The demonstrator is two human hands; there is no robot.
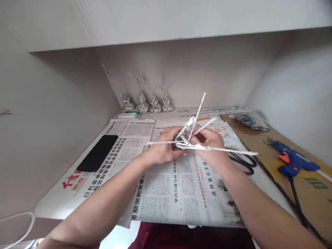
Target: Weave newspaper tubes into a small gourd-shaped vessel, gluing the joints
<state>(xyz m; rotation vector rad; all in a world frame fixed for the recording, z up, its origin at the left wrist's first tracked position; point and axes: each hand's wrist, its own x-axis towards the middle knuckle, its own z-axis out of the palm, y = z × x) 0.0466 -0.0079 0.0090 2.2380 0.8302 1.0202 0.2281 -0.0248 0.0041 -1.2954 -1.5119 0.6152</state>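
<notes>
- Dark red cloth (192, 237) shows at the near edge, below the table, between the two forearms.
- Newspaper sheets (178, 186) cover the table from the near edge to the far wall; printed columns face up.
- White cable (23, 224) loops at the near left corner, off the paper.
- Black phone (98, 153) lies flat, screen up, on the left part of the newspaper, well left of the hands.
- Left hand (162, 147) is curled closed, fingers pinching the left side of a small woven bundle of rolled paper sticks (190, 140), held over the middle of the newspaper.
- Right hand (211, 143) is likewise closed on the bundle's right side; the hands nearly touch. Loose stick ends fan upward and out to both sides.
- Black scissors (243, 160) lie on the paper just right of the right hand, partly hidden by it.
- Blue glue gun (293, 159) with an orange trigger rests on brown cardboard (308, 193), far right.
- Four small woven paper cones (147, 103) stand in a row against the far wall.
</notes>
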